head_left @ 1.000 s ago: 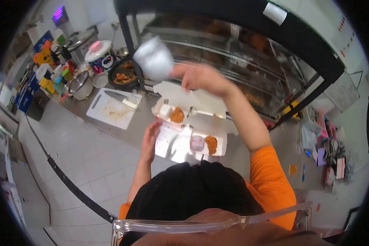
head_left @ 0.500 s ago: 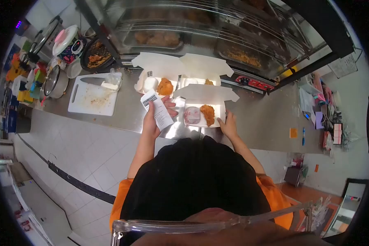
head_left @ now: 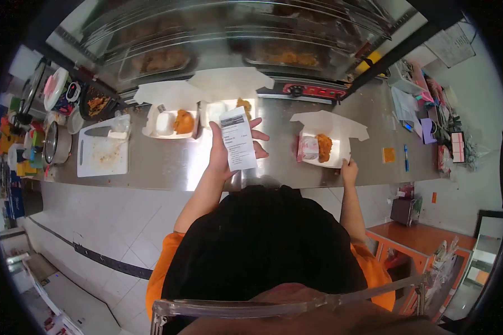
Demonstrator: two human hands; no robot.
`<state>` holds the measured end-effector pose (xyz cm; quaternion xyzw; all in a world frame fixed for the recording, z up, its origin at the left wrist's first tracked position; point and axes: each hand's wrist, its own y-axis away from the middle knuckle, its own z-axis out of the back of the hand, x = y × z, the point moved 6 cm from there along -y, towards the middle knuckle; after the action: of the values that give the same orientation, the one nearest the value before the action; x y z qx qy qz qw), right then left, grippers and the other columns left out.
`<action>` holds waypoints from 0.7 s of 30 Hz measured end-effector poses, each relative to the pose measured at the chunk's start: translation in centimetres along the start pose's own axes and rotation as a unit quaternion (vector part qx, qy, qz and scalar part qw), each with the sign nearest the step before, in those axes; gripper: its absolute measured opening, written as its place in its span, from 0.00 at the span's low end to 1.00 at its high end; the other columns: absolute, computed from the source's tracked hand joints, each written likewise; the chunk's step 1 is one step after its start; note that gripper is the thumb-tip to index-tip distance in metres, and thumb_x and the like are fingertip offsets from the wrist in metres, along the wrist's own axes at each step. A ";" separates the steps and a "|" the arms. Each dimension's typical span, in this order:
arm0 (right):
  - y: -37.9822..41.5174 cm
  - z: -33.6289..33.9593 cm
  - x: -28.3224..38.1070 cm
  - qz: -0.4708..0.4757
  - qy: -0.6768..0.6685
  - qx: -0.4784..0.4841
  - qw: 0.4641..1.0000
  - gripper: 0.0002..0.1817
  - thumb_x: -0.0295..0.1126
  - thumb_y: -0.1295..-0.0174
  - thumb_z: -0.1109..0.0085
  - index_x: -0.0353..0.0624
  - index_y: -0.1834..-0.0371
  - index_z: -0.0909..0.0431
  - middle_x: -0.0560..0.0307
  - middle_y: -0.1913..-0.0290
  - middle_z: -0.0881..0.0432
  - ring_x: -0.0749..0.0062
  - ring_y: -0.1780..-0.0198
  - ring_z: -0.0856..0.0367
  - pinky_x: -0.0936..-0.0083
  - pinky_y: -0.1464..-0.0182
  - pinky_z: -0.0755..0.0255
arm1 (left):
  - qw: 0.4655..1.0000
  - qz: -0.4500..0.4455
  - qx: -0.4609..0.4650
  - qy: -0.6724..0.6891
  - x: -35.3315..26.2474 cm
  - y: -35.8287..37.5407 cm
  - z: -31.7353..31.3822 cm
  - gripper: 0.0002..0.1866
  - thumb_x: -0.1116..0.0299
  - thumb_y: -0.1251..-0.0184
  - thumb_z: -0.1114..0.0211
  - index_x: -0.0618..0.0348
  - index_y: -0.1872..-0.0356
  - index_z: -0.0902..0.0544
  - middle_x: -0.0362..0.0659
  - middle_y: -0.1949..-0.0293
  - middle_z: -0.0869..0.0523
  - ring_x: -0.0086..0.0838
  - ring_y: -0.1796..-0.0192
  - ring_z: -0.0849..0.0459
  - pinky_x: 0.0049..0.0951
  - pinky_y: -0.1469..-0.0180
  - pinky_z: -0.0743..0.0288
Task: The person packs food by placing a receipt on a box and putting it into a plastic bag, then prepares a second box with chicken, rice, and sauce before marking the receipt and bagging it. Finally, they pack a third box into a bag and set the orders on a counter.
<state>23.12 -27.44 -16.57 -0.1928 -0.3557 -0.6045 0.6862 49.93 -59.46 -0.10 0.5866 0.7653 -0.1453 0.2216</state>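
Observation:
A printed paper slip (head_left: pixel 238 139) lies across the palm of my left hand (head_left: pixel 221 153), its thumb on one side and its fingers spread on the other. Farther right, my right hand (head_left: pixel 349 170) pinches the near right corner of an open white box (head_left: pixel 334 162). Inside that box are a wrapped pack (head_left: pixel 308 149) and a piece of fried chicken (head_left: pixel 324 147). Behind my left hand stand two more open boxes: the left one (head_left: pixel 151 133) holds a white lump and fried chicken (head_left: pixel 184 121); the slip partly covers the other (head_left: pixel 205 107).
A glass food warmer (head_left: pixel 314 90) runs along the back of the steel counter (head_left: pixel 279 151). At left are a cutting board (head_left: pixel 103 153) with a knife, a pot (head_left: pixel 57 143) and a dark pan (head_left: pixel 96 104). Papers, a blue pen (head_left: pixel 406 157) and an orange square (head_left: pixel 388 155) lie right.
My right hand and its box have moved right, away from the other two boxes. The slip now faces up more upright in my left hand. The camera view has shifted.

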 end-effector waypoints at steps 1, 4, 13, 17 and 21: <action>-1.2 1.5 -0.8 -0.001 -0.010 -0.017 1.000 0.13 0.31 0.41 0.51 0.28 0.67 0.25 0.45 0.80 0.22 0.64 0.82 0.20 0.71 0.83 0.26 | 1.000 0.006 0.013 0.000 1.1 -1.1 -1.0 0.57 0.21 0.51 0.76 0.66 0.36 0.42 0.55 0.56 0.22 0.42 0.65 0.17 0.40 0.53 0.25; -4.8 5.4 -3.1 -0.016 -0.036 -0.049 0.998 0.12 0.30 0.41 0.51 0.28 0.67 0.26 0.44 0.79 0.22 0.63 0.83 0.21 0.70 0.82 0.25 | 0.998 0.031 0.044 0.021 4.8 -4.7 -4.7 0.57 0.21 0.51 0.77 0.66 0.36 0.42 0.55 0.56 0.22 0.42 0.65 0.17 0.40 0.52 0.25; -18.5 14.9 -11.2 0.046 -0.015 -0.020 0.999 0.16 0.35 0.36 0.55 0.32 0.63 0.24 0.45 0.72 0.21 0.57 0.72 0.21 0.62 0.69 0.28 | 0.997 0.050 0.061 -0.008 21.1 -17.0 -15.4 0.56 0.22 0.49 0.75 0.67 0.36 0.41 0.54 0.58 0.21 0.41 0.68 0.18 0.46 0.54 0.27; -18.2 20.2 -9.9 0.205 0.177 -0.068 0.960 0.16 0.37 0.35 0.57 0.37 0.59 0.23 0.41 0.58 0.25 0.47 0.51 0.31 0.59 0.50 0.37 | 0.996 0.074 0.055 -0.012 26.9 -21.3 -18.4 0.56 0.22 0.48 0.76 0.68 0.36 0.42 0.54 0.58 0.21 0.41 0.67 0.18 0.46 0.53 0.27; -15.5 21.2 -10.8 0.364 0.209 -0.056 0.906 0.12 0.32 0.40 0.51 0.38 0.58 0.23 0.43 0.61 0.25 0.45 0.54 0.30 0.60 0.50 0.36 | 0.995 0.086 0.030 -0.037 30.4 -23.2 -20.7 0.56 0.23 0.49 0.77 0.68 0.35 0.43 0.53 0.58 0.21 0.40 0.67 0.17 0.45 0.53 0.26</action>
<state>2.56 -8.25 -12.67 -0.2162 -0.0747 -0.3586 0.9050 17.63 -30.38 1.28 0.6510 0.6982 -0.1704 0.2440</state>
